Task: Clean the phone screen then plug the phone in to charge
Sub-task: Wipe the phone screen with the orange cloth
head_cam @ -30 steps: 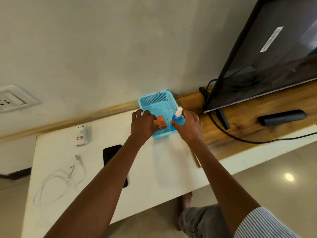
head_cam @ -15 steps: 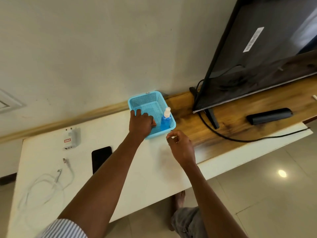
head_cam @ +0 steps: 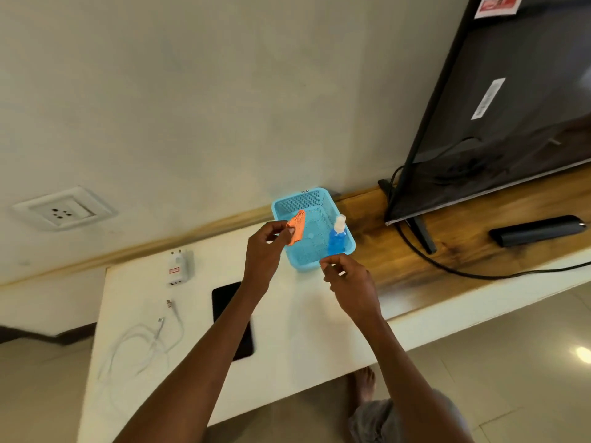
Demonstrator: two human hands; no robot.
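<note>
My left hand point(head_cam: 265, 251) pinches the orange cloth point(head_cam: 296, 227) at the basket's point(head_cam: 319, 260) 10 o'clock rim. My right hand point(head_cam: 348, 279) hovers empty, fingers loosely curled. Phone point(head_cam: 232, 318) lies at 7 o'clock.

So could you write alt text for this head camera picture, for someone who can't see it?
A person's left hand lifts an orange cloth from a blue basket holding a blue spray bottle, while the right hand hovers empty near the basket. On the white table lie a dark phone, a white charger and a coiled cable.
</note>
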